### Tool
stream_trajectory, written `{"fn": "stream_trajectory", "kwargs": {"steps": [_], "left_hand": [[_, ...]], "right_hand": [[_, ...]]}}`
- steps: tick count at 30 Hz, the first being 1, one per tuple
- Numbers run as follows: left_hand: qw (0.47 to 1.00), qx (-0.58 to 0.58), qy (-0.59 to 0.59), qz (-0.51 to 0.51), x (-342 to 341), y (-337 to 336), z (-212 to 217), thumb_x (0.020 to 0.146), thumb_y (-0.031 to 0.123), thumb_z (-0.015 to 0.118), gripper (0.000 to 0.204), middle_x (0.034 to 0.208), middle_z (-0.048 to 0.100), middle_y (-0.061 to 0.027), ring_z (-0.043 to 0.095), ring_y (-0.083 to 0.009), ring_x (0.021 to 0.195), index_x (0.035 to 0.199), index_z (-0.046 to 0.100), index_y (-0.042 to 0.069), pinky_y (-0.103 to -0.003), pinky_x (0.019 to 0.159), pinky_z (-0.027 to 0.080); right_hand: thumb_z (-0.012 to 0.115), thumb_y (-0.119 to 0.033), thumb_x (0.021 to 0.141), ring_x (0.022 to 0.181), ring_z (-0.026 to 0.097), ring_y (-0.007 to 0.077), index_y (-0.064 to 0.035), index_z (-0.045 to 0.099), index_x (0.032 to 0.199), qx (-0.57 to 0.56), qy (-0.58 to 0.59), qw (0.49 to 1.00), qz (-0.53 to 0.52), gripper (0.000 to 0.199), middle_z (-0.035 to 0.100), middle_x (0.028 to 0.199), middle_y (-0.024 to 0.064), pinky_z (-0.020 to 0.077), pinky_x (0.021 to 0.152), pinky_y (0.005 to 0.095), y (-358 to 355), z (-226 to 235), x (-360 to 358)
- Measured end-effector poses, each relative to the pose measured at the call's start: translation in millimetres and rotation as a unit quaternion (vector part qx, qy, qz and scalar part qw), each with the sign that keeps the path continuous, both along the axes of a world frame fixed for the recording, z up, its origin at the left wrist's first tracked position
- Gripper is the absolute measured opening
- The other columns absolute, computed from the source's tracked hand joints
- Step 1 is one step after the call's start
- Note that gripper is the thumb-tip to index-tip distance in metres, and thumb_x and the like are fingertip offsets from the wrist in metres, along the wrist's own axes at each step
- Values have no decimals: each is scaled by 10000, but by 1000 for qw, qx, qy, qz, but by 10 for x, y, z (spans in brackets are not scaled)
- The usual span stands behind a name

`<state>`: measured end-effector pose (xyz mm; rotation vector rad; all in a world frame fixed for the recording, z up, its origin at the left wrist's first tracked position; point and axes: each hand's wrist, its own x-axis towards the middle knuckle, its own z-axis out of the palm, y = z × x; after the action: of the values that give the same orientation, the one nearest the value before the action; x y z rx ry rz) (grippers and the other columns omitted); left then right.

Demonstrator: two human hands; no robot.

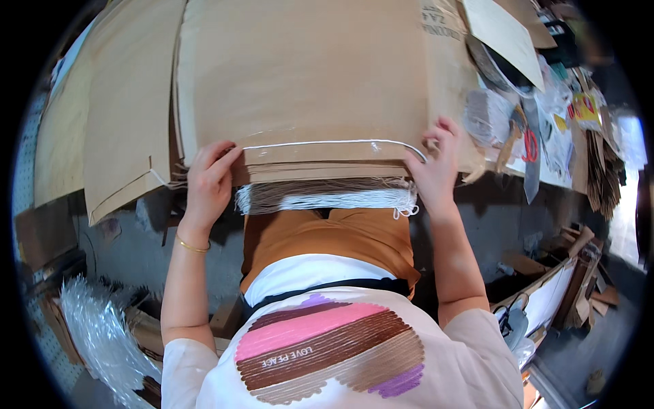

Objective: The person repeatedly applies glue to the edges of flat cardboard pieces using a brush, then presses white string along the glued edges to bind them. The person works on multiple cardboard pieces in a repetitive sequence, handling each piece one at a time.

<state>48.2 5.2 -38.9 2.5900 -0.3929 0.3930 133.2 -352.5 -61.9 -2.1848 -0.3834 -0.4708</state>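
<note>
A thin white cord (327, 142) stretches across the near end of a large brown kraft paper sheet (310, 75). My left hand (210, 180) pinches the cord's left end between thumb and index finger at the paper's edge. At the other end, the cord curves down to the thumb of my right hand (437, 162). The fingers there are bent and spread apart, and the cord lies against the hand, not visibly gripped. Shiny spots show on the paper beside the cord. Below the stacked paper edges hangs a bundle of white cords (334, 199), close to my waist.
More brown paper sheets (129, 102) lie on the left, a short cord at their corner. Red-handled scissors (530, 144), clear plastic and scraps crowd the right side. Crumpled clear plastic (95, 341) sits low left; cardboard pieces (579, 273) stand low right.
</note>
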Motion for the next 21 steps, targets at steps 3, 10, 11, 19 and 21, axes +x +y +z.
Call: {"fn": "stream_trajectory", "kwargs": {"steps": [3,10,11,19,21], "left_hand": [[995,-11,102,-14,11,61,130,752,-36,607,389,1117,565,-136,545,-293,1015,1136,608,20,-363,894,433],[975,-60,214,-12,228,200,392,679,85,741,386,966,598,-94,580,-250,909,1040,643,-10,-309,817,461],[966,-108,230,43,254,189,329,723,69,718,245,857,602,-102,590,-239,795,940,647,-20,-327,719,476],[951,112,155,242,285,-151,114,862,111,593,158,900,575,-158,595,-367,785,973,522,25,-459,643,471],[939,157,126,278,289,-276,179,846,95,595,160,906,572,-156,592,-365,805,970,520,28,-460,656,473]], "right_hand": [[712,41,702,840,608,231,-9,649,825,-70,-78,985,135,147,630,937,119,503,701,331,-18,131,-43],[687,-64,800,691,589,190,1,652,828,83,326,939,70,79,634,809,86,479,643,284,22,225,243],[694,-98,810,653,562,189,-12,636,806,70,317,945,48,104,616,774,85,469,626,287,56,205,259],[676,-98,812,734,583,237,-50,615,929,-279,32,959,-33,141,604,862,108,477,643,347,291,74,166],[674,-110,810,839,583,259,-62,608,1004,-255,24,963,-89,210,606,949,115,476,718,367,368,27,124]]}}
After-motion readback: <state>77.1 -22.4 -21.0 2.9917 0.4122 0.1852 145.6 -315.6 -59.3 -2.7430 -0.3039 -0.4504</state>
